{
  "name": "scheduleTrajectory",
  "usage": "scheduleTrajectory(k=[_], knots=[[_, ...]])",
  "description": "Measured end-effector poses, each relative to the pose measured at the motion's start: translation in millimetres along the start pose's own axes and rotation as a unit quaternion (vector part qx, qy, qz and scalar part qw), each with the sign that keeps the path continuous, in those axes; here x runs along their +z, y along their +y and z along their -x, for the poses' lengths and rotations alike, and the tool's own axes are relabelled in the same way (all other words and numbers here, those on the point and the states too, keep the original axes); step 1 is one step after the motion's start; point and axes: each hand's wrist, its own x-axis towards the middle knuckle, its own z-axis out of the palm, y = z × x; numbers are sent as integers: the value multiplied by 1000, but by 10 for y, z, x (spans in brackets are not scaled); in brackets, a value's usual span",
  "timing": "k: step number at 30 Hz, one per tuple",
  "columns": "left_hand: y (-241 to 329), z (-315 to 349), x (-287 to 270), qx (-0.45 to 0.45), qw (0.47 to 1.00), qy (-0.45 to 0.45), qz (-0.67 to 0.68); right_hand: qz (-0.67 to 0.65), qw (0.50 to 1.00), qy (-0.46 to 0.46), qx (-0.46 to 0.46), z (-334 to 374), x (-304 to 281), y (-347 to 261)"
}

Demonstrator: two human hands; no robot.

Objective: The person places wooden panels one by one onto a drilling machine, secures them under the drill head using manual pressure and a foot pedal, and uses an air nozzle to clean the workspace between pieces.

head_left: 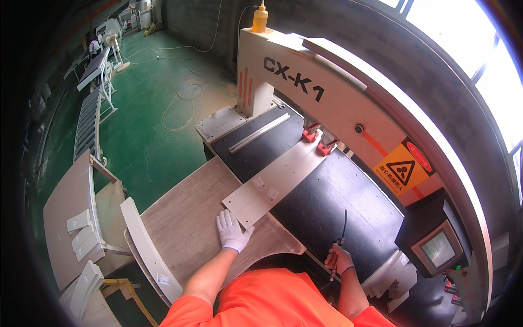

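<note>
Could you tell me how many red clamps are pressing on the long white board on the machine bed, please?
2: one red clamp at the white board's far end, another red clamp just right of it. Others may hide under the machine arm.

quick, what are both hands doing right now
Left hand: gloved, open, flat on the wooden table beside the white panel.
Right hand: bare, closed around a thin black tool.

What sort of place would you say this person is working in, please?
Most likely a furniture or panel workshop: a large machine with a black bed holds a pale board, a roller conveyor stands on the green floor, and cut panels are stacked nearby.
</note>
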Motion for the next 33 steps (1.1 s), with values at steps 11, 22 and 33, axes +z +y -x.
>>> scheduleTrajectory(k=[11, 22, 33], knots=[[12, -6, 25, 3, 1000, 14, -5, 309, 944, 104, -49, 124, 424, -82], [295, -550, -628, 20, 992, -107, -61, 126, 981, 141, -42, -154, 155, 122], [627, -958, -784, 52, 980, -156, -110, 71, 991, 103, -45, 101, 303, 39]])
